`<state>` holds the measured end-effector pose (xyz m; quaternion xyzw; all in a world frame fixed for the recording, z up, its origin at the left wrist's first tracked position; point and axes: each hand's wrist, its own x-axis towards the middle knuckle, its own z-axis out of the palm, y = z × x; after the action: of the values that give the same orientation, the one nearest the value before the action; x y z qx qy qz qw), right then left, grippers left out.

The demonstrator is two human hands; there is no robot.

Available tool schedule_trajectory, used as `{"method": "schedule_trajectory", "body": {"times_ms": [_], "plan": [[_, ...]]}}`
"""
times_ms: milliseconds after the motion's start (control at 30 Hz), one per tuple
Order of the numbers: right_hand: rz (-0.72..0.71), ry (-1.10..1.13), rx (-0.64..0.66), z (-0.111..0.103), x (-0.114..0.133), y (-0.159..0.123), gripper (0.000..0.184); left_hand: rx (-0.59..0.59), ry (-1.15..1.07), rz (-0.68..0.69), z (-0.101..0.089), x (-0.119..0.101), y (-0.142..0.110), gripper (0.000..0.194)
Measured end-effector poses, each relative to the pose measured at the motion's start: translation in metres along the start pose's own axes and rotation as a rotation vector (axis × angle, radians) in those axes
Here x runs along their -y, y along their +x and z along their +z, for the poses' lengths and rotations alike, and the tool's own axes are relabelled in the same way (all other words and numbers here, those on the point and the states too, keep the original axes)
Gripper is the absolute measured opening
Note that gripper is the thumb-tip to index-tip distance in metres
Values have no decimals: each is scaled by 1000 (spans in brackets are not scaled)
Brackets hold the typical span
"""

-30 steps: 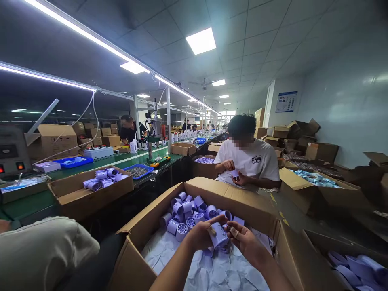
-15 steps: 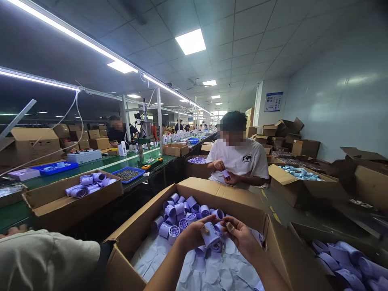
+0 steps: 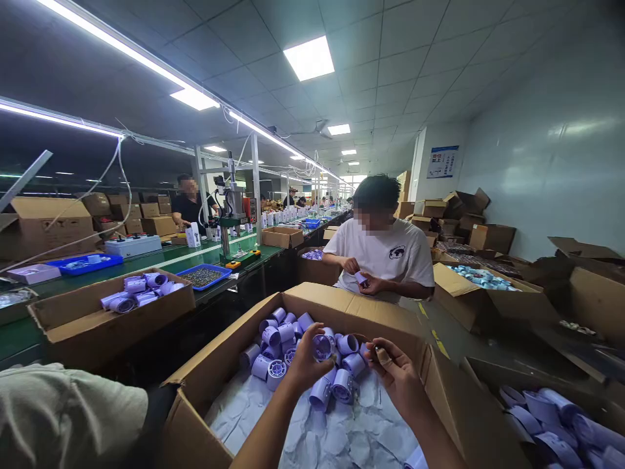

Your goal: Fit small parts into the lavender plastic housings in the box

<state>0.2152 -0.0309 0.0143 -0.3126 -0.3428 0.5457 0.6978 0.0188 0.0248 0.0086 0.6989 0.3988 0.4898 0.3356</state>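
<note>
Scene is lit overhead by ceiling panel [image 3: 309, 58] and strip light [image 3: 122, 47]; left background underexposed, glare thrown on right wall [image 3: 581, 128] (edges visibly stretched).

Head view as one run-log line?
left hand: open, near purple cylinders | right hand: pinching small dark piece | carton: cylinders, white sheeting inside

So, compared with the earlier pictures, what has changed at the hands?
The left hand has let go of its purple cylinder, now indistinguishable among the other cylinders, and opened, moving left. The right hand still pinches a small dark piece; the co-worker opposite still holds a purple part.
</note>
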Motion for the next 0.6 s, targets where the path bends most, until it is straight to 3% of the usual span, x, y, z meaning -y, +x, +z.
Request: {"method": "schedule_trajectory", "body": {"times_ms": [200,433,600], "plan": [[35,-77,141,12,5,-14,32,-62,260,107,-4,5,4,48],[13,-330,297,25,1,-21,27,-123,246,116,5,-10,-3,48],[13,-359,313,31,-3,-23,28,-113,174,81,9,-12,-6,48]]}}
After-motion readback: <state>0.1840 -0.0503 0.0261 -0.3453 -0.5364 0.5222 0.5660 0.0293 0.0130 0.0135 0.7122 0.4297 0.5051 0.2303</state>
